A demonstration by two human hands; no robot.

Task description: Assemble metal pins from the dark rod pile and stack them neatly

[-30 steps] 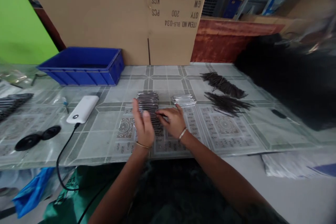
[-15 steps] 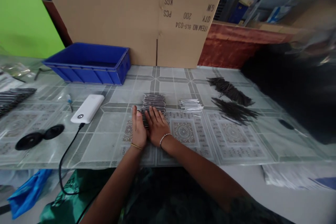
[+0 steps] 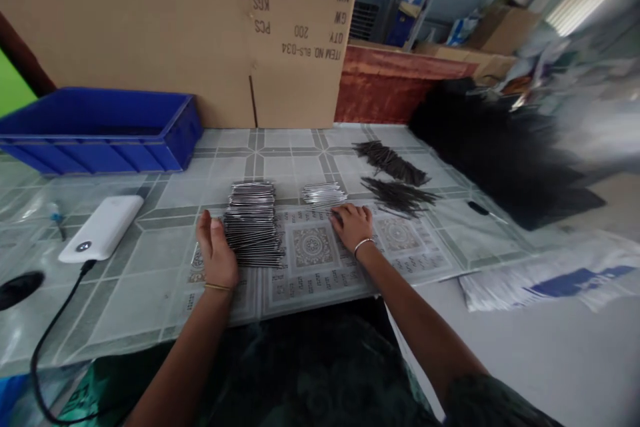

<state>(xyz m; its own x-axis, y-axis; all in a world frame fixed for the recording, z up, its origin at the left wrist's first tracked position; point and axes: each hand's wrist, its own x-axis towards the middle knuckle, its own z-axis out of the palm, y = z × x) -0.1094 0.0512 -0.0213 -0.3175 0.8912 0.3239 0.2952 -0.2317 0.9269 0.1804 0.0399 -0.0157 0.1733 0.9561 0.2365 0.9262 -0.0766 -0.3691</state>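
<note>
My left hand (image 3: 218,255) stands on its edge at the left side of a row of dark metal rods (image 3: 254,223), fingers stretched out, holding nothing. The rods lie side by side in a long stack, the nearest ones slightly askew. My right hand (image 3: 354,225) rests at the near right of a small pile of shiny silver rods (image 3: 324,193). Its fingers are bent down and close together, with the tips by the pile's near end; what is in them, if anything, I cannot make out. Beyond it lie two bunches of dark thin strips (image 3: 400,197).
A blue plastic bin (image 3: 170,140) stands at the back left before a cardboard sheet (image 3: 295,93). A white power bank (image 3: 103,230) with a black cable (image 3: 50,320) lies at left. A black pile (image 3: 490,147) and a dark-handled tool (image 3: 479,207) are at right.
My hands have parted: the right has lifted off the dark rods and moved right to the silver pile. My left stays beside the rods. The view has swung to the right.
</note>
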